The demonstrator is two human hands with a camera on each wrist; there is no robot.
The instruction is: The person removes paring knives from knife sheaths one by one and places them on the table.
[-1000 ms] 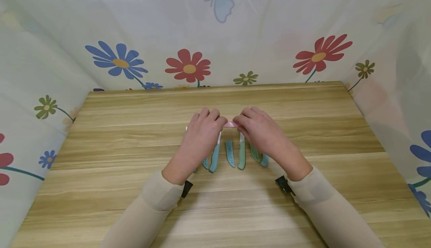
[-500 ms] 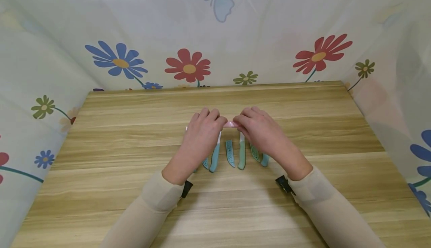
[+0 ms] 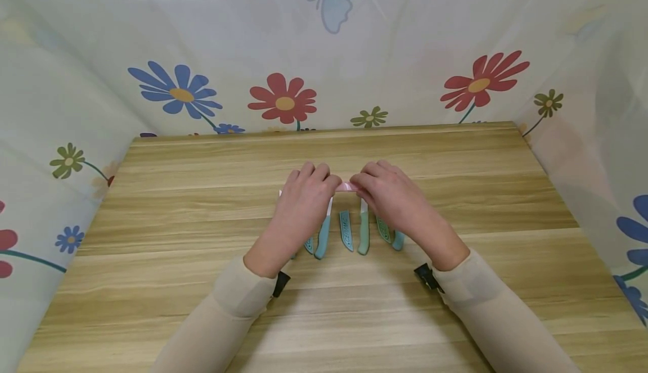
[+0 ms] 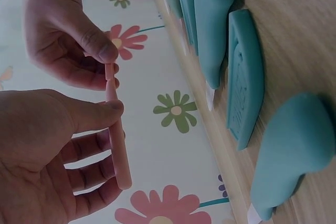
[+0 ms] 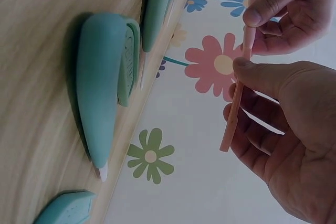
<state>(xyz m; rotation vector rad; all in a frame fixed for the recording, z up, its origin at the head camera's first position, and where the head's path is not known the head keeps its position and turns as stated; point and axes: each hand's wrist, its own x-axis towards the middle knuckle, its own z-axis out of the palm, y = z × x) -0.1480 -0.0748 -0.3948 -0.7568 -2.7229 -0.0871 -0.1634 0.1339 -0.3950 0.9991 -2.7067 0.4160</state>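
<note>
My left hand (image 3: 306,198) pinches the pink handle of a paring knife (image 4: 121,156) between thumb and fingers. Opposite it, my right hand (image 3: 392,193) pinches a flat pink sheath (image 5: 233,116). Handle and sheath form one line from hand to hand, raised over the table, and no bare blade shows between them. Below the hands lie a blue-handled knife (image 3: 322,238), a blue sheath (image 3: 346,231) and a green-handled knife (image 3: 364,232), the knives with white blades pointing away from me. My right hand partly covers a green sheath (image 3: 383,230) and another blue-handled knife (image 3: 398,241).
Another blue sheath (image 3: 309,245) lies partly under my left forearm's side of the row. The wooden table (image 3: 202,165) ends at the back against a flowered cloth (image 3: 405,35), which also hangs at both sides.
</note>
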